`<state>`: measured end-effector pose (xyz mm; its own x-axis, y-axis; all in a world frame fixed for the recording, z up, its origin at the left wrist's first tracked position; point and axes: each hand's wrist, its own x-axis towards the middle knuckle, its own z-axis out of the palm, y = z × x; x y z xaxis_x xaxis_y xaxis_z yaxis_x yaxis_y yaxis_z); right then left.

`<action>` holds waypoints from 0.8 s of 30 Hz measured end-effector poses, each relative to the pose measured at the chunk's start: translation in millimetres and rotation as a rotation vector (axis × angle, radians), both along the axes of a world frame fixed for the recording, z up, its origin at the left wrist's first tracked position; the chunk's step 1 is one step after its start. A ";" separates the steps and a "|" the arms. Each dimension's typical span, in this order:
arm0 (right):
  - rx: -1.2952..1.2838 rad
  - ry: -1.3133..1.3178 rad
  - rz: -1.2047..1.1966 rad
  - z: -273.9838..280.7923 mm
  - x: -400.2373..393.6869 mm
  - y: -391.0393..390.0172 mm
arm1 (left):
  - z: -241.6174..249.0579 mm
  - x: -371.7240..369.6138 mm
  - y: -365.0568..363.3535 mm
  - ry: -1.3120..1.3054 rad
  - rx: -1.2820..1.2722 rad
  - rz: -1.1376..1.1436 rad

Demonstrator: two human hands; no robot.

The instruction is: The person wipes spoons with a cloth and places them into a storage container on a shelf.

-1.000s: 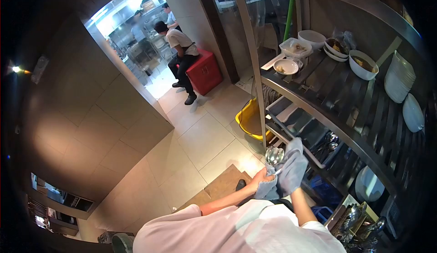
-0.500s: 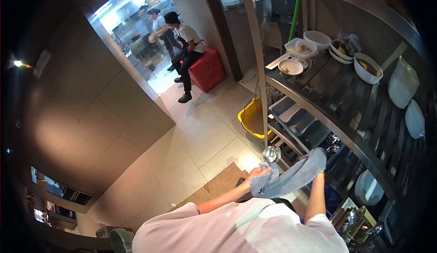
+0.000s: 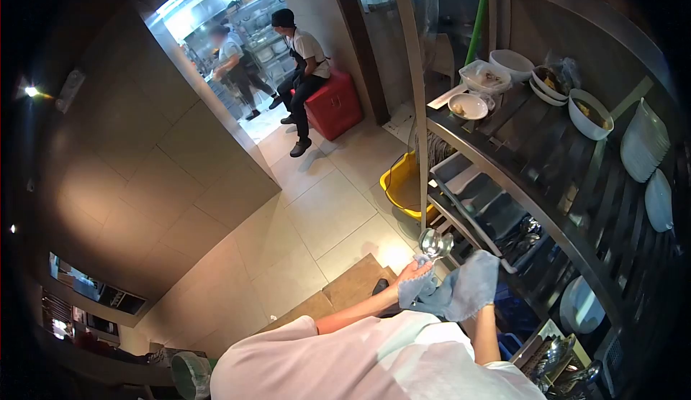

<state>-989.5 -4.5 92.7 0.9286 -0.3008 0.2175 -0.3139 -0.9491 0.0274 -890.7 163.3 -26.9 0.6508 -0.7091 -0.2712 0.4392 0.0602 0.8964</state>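
Note:
My left hand is closed round the handles of several shiny metal spoons, their bowls pointing up and away from me. A grey-blue cloth hangs from that hand and stretches across to my right hand. The cloth covers my right hand, so its fingers are hidden, but it has hold of the cloth. To the right of it, more metal cutlery lies in a grey divided tray on the rack.
The slatted metal rack on my right carries bowls with food scraps and stacked white dishes. A yellow tub stands on the floor. Cutlery fills a container near me. A person sits on a red box; another stands beyond.
My right hand has drawn back from the rack toward my left, the cloth bunching between them. The spoons remain in my left hand. The standing person in the kitchen has shifted left.

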 end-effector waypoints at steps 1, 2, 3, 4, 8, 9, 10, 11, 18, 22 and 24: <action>0.314 -0.180 0.048 -7.8 6.0 6.8 | 4.9 0.3 1.0 0.003 0.006 0.001; 0.418 -0.081 0.199 -20.6 11.2 12.8 | 9.6 -0.3 1.1 -0.038 0.110 -0.076; 0.133 -0.069 0.273 -37.5 14.7 18.9 | 17.8 -3.2 0.0 -0.078 0.211 -0.151; 0.140 -0.136 0.319 -29.4 15.3 23.3 | 29.5 -10.2 -3.6 -0.127 0.200 -0.120; 0.072 -0.082 0.368 -14.5 21.4 28.0 | 43.6 -1.8 4.1 -0.396 0.339 -0.119; 0.071 -0.085 0.375 -19.3 24.3 29.5 | 46.9 1.7 6.3 -0.482 0.408 -0.114; 0.162 -0.061 0.383 -29.1 27.0 32.7 | 48.9 3.3 9.1 -0.564 0.479 -0.108; 0.254 -0.033 0.392 -35.6 28.1 35.7 | 44.4 4.8 11.4 -0.560 0.482 -0.101; 0.304 -0.312 0.264 -50.4 47.7 50.0 | 45.3 -1.8 22.7 -0.535 0.497 0.023; 0.220 -0.246 0.278 -55.9 57.4 35.2 | -37.6 12.3 26.4 -0.525 0.373 0.243; 0.280 -0.290 0.291 -64.2 56.1 30.1 | -22.5 9.8 26.0 -0.316 0.143 0.276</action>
<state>-933.5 25.6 28.5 0.8959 -0.1217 0.4273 0.0082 -0.9570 -0.2899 -880.8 189.3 -49.4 0.8773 -0.4668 -0.1112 0.1270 0.0024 0.9919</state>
